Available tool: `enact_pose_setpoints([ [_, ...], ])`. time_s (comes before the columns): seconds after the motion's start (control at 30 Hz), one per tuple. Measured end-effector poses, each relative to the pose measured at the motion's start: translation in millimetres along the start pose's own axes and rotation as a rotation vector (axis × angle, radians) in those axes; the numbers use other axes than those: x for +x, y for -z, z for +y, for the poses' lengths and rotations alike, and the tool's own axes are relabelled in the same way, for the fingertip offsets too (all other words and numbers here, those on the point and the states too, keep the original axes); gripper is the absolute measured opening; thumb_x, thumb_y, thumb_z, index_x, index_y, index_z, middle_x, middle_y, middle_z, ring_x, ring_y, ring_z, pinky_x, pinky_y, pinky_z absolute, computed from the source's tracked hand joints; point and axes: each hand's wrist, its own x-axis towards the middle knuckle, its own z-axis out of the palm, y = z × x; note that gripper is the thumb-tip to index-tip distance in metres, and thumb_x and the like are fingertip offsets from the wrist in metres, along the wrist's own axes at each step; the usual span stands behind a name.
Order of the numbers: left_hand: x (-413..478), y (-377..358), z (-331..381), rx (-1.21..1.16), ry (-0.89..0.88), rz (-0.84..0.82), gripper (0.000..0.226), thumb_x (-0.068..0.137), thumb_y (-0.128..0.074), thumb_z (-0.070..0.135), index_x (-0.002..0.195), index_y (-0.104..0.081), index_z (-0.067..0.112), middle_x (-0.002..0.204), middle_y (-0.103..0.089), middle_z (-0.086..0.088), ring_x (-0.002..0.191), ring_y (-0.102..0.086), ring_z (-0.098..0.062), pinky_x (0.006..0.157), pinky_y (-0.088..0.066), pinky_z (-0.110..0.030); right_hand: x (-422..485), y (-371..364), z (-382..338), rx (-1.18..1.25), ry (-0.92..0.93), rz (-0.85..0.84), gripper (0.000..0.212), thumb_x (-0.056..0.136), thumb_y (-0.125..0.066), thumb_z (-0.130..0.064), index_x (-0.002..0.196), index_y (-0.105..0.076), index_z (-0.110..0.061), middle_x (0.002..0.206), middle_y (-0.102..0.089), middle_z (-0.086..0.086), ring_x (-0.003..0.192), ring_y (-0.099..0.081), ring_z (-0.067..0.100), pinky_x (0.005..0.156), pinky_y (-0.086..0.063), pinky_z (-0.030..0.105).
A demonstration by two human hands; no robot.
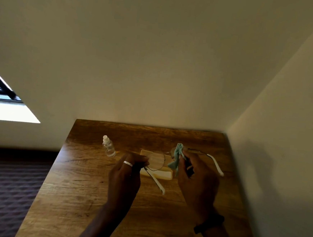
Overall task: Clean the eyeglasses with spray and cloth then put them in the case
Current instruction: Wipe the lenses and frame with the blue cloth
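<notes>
Head view looks down on a brown wood-grain table (pixel 82 196) pushed into a corner of pale walls (pixel 157 53). The thin dark wire-framed eyeglasses with round clear lenses (pixel 156 160) are held up above the table between both hands, temples unfolded and pointing back toward the person. The left hand (pixel 127 174), with a pale band ring (pixel 127 163) on one finger, is closed in a pinch at the left end of the frame, near the hinge; the left white-tipped temple (pixel 157 183) runs down and to the right from that pinch. The right hand (pixel 197 175) is closed around a crumpled light teal cleaning cloth (pixel 177 157), pressing it against the right lens, which the cloth mostly hides; a loose end of the cloth hangs below the fingers. The other white-tipped temple (pixel 216 165) sticks out to the right of this hand. A dark wristband (pixel 209 224) sits on the right wrist.

Beneath the glasses, a flat cream rectangular case (pixel 163 175) lies on the table, partly seen through the left lens; whether it lies open is hard to tell. A small clear plastic spray bottle with a white nozzle (pixel 108 146) stands upright to the left of the case, apart from it and from the left hand. A bright window (pixel 1 104) shows at far left, above a dark patterned floor (pixel 6 181).
</notes>
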Motion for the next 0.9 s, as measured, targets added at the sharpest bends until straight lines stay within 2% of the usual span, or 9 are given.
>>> enact_pose_setpoints([
  [0.17,-2,-4,-3,-0.007,0.018,-0.021,0.034,0.067,-0.071,-0.031,0.085,-0.066,-0.003,0.081,-0.07,-0.011,0.081,-0.063,-0.004,0.074,-0.048,-0.004,-5,-3,1,0.008,0.048,-0.114,0.027,0.087,-0.068,-0.022,0.114,-0.067,-0.018,0.102,-0.073,-0.002,0.081,-0.068,0.009,0.059,-0.058,0.025],
  [0.27,-4,-1,-6,-0.03,0.044,-0.014,0.035,0.07,-0.07,-0.029,0.087,-0.065,0.001,0.083,-0.069,-0.008,0.078,-0.066,-0.008,0.068,-0.056,-0.018,-12,-1,11,-0.024,0.062,-0.228,0.022,0.089,-0.065,-0.024,0.111,-0.065,-0.02,0.107,-0.07,-0.003,0.09,-0.065,0.013,0.066,-0.058,0.031],
  [0.3,-4,0,-6,-0.03,0.048,-0.012,0.035,0.07,-0.07,-0.028,0.088,-0.065,0.001,0.083,-0.069,-0.008,0.078,-0.067,-0.009,0.066,-0.057,-0.023,-17,0,14,-0.049,0.069,-0.259,0.019,0.089,-0.063,-0.024,0.108,-0.064,-0.02,0.105,-0.069,-0.003,0.088,-0.065,0.014,0.065,-0.057,0.031],
  [0.37,-4,0,-6,-0.018,0.045,-0.018,0.033,0.07,-0.07,-0.028,0.086,-0.065,0.0,0.082,-0.069,-0.007,0.078,-0.065,-0.007,0.066,-0.055,-0.021,-23,1,17,-0.103,0.064,-0.281,0.012,0.089,-0.059,-0.027,0.1,-0.061,-0.022,0.095,-0.068,-0.004,0.078,-0.063,0.013,0.058,-0.053,0.029],
  [0.47,-4,-1,-5,0.011,0.03,-0.039,0.032,0.069,-0.069,-0.031,0.085,-0.066,-0.003,0.082,-0.07,-0.01,0.079,-0.064,-0.005,0.072,-0.051,-0.008,-23,3,18,-0.177,0.017,-0.227,0.011,0.087,-0.059,-0.03,0.097,-0.061,-0.024,0.088,-0.068,-0.007,0.071,-0.062,0.01,0.05,-0.049,0.024],
  [0.6,-3,0,-5,0.055,-0.005,-0.073,0.031,0.068,-0.07,-0.031,0.083,-0.066,-0.004,0.082,-0.07,-0.011,0.081,-0.063,-0.005,0.074,-0.048,-0.002,-15,1,17,-0.212,-0.03,-0.121,0.016,0.085,-0.064,-0.029,0.1,-0.066,-0.023,0.085,-0.072,-0.005,0.069,-0.066,0.013,0.048,-0.051,0.026],
  [0.67,-2,2,-5,0.075,-0.034,-0.093,0.03,0.067,-0.071,-0.029,0.083,-0.066,-0.004,0.083,-0.07,-0.011,0.081,-0.064,-0.006,0.073,-0.05,-0.006,-11,-2,16,-0.202,-0.041,-0.085,0.016,0.085,-0.066,-0.028,0.1,-0.066,-0.024,0.084,-0.072,-0.006,0.068,-0.066,0.013,0.046,-0.051,0.027],
  [0.8,-1,3,-4,0.082,-0.051,-0.112,0.028,0.068,-0.071,-0.028,0.083,-0.068,-0.004,0.084,-0.07,-0.012,0.078,-0.07,-0.02,0.065,-0.055,-0.028,-3,-4,11,-0.153,-0.04,-0.019,0.019,0.084,-0.069,-0.025,0.102,-0.065,-0.024,0.081,-0.072,-0.005,0.061,-0.064,0.011,0.043,-0.049,0.025],
  [0.9,-1,3,-2,0.078,-0.058,-0.11,0.028,0.069,-0.07,-0.028,0.082,-0.068,-0.004,0.084,-0.07,-0.012,0.078,-0.068,-0.017,0.065,-0.055,-0.025,2,-3,9,-0.127,-0.047,-0.018,0.022,0.087,-0.065,-0.029,0.109,-0.062,-0.027,0.078,-0.071,-0.004,0.059,-0.063,0.014,0.041,-0.052,0.03],
])
